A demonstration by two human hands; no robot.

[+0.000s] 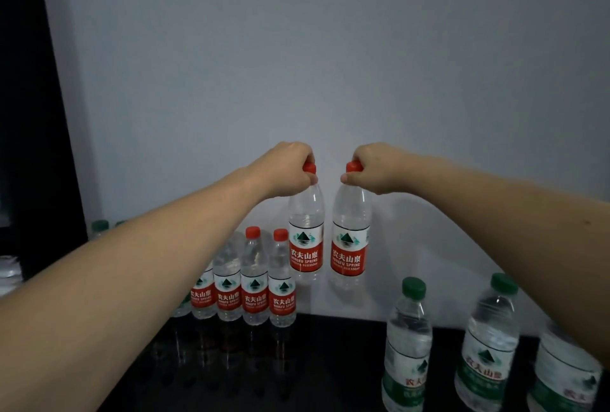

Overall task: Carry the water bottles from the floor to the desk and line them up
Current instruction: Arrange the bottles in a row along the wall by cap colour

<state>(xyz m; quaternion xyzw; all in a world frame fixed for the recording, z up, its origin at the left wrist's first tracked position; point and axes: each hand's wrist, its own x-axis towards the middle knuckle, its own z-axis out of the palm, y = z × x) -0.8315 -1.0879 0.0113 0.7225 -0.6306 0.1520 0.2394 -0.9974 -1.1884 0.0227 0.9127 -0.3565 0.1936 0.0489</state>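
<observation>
Above the dark tabletop [330, 362] back edge, left hand [290, 170] and right hand [373, 169] each pinched a red-capped clear plastic bottle [306, 236] [350, 240] aloft; best lowered upright beside the red-labelled row [244, 292].

1. A plain pale grey wall [330, 48] fills the upper part of the view.
2. A tall black panel [29, 114] stands along the left edge, in front of the wall.
3. Something pale and blurred [10, 274] lies low at the left edge, below the panel; what it is cannot be told.
</observation>
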